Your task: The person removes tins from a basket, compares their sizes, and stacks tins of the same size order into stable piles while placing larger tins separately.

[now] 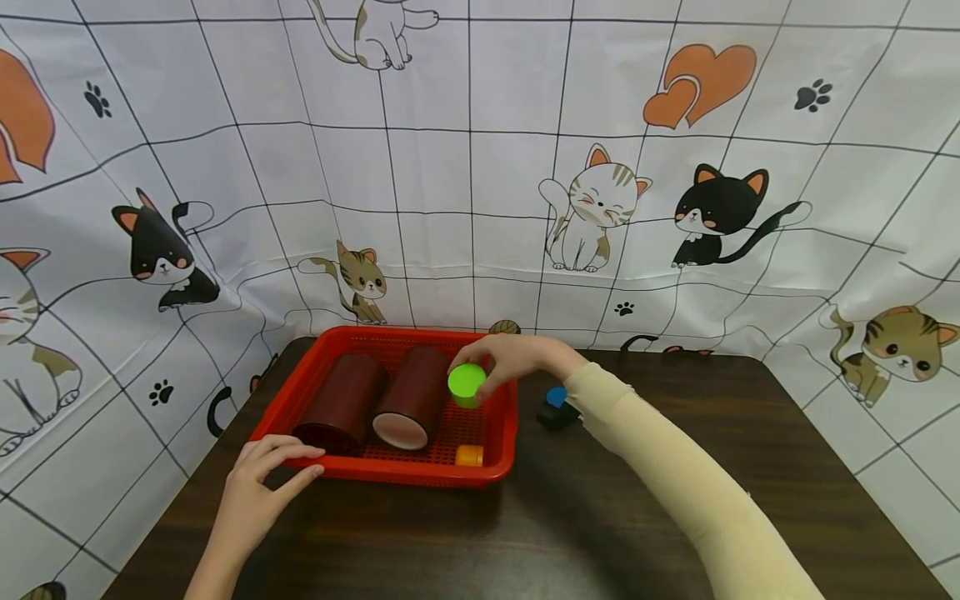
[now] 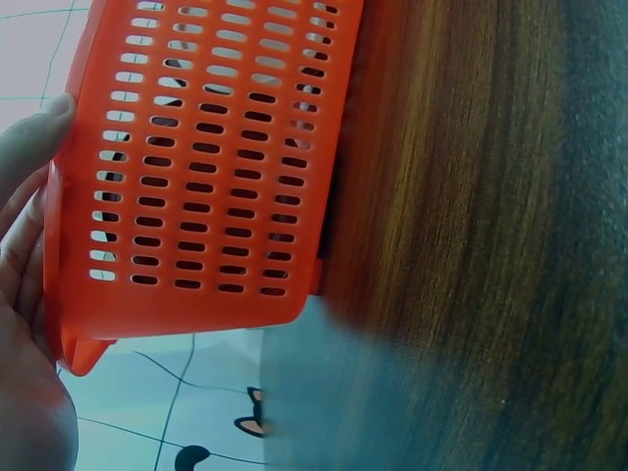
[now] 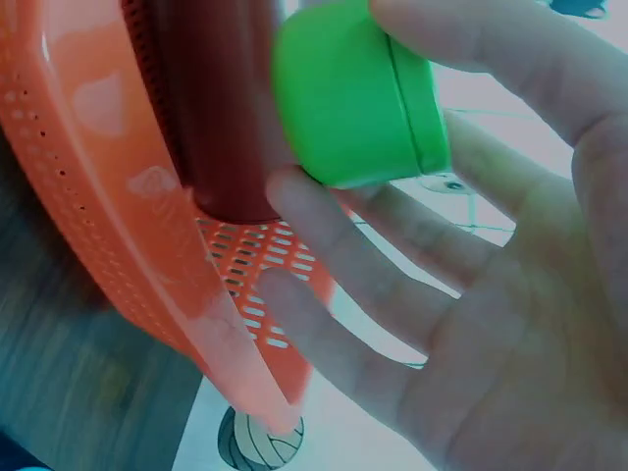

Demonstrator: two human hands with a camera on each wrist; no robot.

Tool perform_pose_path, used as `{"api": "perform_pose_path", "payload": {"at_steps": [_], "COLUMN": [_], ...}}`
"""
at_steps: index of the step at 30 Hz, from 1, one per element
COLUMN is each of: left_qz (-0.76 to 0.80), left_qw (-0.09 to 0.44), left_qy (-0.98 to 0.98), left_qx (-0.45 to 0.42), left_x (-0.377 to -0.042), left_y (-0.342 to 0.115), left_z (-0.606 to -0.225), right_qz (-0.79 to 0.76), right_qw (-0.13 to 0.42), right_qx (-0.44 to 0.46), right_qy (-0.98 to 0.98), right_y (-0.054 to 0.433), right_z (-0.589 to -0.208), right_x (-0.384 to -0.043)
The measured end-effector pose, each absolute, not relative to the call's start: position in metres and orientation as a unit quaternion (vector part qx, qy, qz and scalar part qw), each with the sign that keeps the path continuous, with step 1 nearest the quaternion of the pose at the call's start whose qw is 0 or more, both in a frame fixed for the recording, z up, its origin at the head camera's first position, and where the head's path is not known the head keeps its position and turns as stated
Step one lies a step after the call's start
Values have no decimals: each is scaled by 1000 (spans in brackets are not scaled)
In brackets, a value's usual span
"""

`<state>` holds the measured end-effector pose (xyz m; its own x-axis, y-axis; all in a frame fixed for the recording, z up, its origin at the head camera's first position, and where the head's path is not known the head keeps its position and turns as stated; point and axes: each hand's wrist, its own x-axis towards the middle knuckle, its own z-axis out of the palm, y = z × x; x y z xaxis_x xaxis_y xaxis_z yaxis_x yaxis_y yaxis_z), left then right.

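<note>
My right hand (image 1: 513,358) pinches a small green round jar (image 1: 467,384) between thumb and fingers, over the right side of the red plastic basket (image 1: 450,481). In the right wrist view the green jar (image 3: 358,93) shows a seam near one end. At the basket's near left corner, my left hand (image 1: 262,487) grips the rim, with the thumb outside the wall. Two dark brown cylinders lie side by side in the basket: a left one (image 1: 347,398) and a right one (image 1: 420,392) with a pale end. A small orange-yellow round piece (image 1: 469,456) rests in the near right corner.
Right of the basket, partly behind the right forearm, a small black object with a blue top (image 1: 557,398) sits on the dark wooden table (image 1: 675,483). A white curtain with cat prints (image 1: 510,175) hangs behind the table and along its sides.
</note>
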<state>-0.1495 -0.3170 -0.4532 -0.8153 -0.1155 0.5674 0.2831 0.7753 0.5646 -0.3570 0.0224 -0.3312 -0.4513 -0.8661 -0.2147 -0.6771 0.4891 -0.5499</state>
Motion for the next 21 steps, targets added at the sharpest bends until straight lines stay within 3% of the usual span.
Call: {"api": "perform_pose_path", "payload": {"at_steps": [10,21], "left_qz": [-335,-331], "left_qw": [317,319], "left_qy": [-885,-886], "left_qx": [-59,-60], "left_x": [-151,-153], "left_y": [-319,-318], "left_z": [-457,-458], "right_qz": [-276,-360], "right_qw": [134,88], "right_qx": [-430,-402], "right_qy": [849,837], "right_y": [51,76], "right_z": [-328,-331], "right_x": [-354,-357]}}
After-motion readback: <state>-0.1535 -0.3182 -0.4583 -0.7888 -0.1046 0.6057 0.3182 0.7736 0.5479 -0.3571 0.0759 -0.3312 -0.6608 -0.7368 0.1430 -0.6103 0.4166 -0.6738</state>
